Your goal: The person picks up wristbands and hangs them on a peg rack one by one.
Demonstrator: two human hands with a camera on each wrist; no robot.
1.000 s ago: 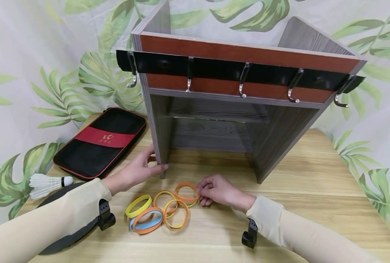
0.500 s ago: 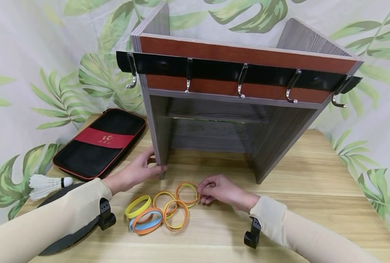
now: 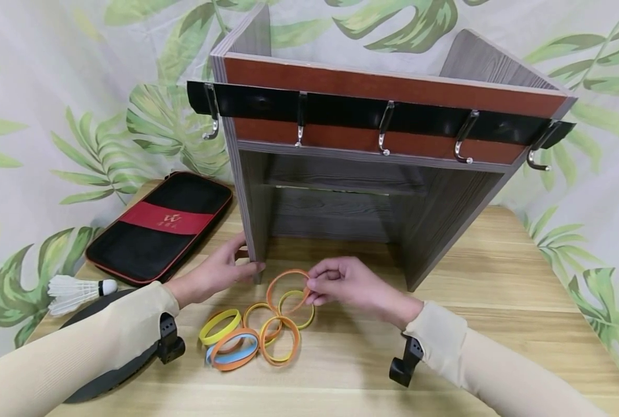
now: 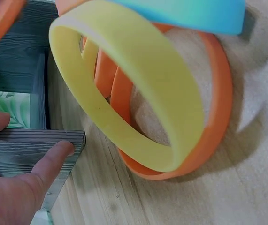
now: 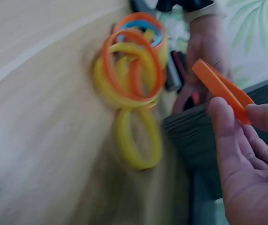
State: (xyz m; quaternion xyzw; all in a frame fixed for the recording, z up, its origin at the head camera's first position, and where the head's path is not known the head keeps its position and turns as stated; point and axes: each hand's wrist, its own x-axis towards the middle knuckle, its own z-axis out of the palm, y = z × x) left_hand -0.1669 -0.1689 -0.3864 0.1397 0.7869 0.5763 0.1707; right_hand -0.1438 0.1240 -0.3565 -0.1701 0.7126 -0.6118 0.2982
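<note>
At the right hand [image 3: 343, 284]: orange band [image 5: 220, 89], pinched between thumb and finger.
Orange band: low over the yellow band [image 5: 139, 162] half a second ago, now raised; yellow stayed just below the grip.
Pile [image 3: 231, 366]: left of the grip; looks like one band is now separated from it.
Left hand [image 3: 221, 275]: beyond the pinch, gripping side panel [image 3: 254, 197], unmoved.
Right wrist view: pinch plain, band edge-on.
Head view: round loop, plus hook rail [image 3: 341, 113] above grip, absent from wrist views.
</note>
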